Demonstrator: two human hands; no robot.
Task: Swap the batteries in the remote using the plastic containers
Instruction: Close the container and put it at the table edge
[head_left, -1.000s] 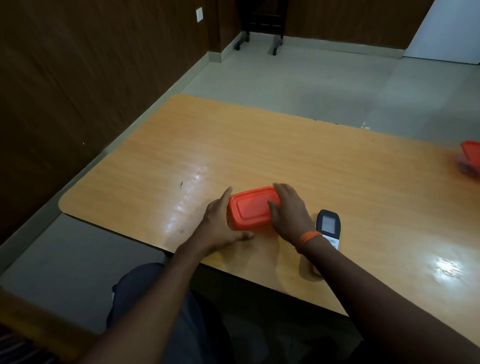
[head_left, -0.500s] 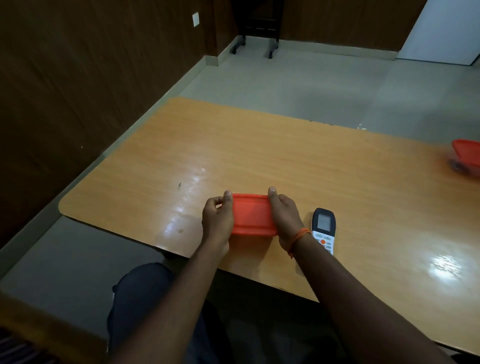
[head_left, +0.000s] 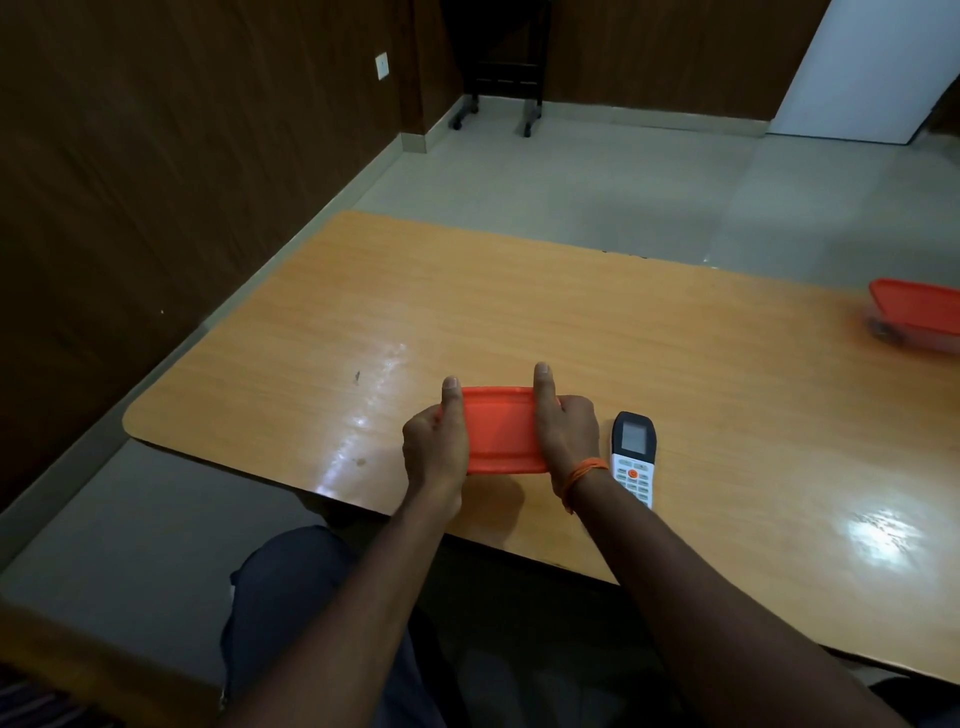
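Head view: left hand (head_left: 434, 447) and right hand (head_left: 566, 436) clamped on orange container (head_left: 501, 434), body hidden.

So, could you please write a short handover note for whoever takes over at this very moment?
Left hand and right hand: both grip the near orange-lidded container, one at each end, thumbs on the lid, at the table's near edge.
Remote: face up on the table just right of the right hand, untouched.
Second orange-lidded container: far right on the table, lid on.
Done: the near container is in hand.
Left: open it, swap the remote's batteries. No batteries are visible yet.
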